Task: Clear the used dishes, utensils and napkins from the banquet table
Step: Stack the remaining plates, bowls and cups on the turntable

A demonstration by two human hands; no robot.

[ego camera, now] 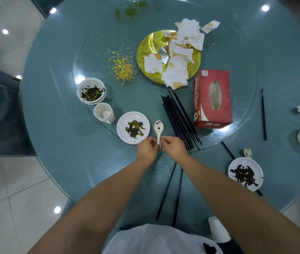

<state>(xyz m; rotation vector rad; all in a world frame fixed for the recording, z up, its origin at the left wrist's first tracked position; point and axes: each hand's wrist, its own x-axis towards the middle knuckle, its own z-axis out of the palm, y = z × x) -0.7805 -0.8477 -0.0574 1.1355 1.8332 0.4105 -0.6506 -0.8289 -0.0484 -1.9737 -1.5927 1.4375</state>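
Both hands met at the spoon (158,130) handle near the turntable's near edge: left hand (147,149) and right hand (173,146) pinched it. Best lifted level, bowl up, clear of the plate (133,127) just beside.

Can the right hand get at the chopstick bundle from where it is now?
Probably yes. The right hand pinches the spoon handle together with the left hand, and the chopstick bundle lies just to its right with nothing between them. It would have to let go of the spoon first.
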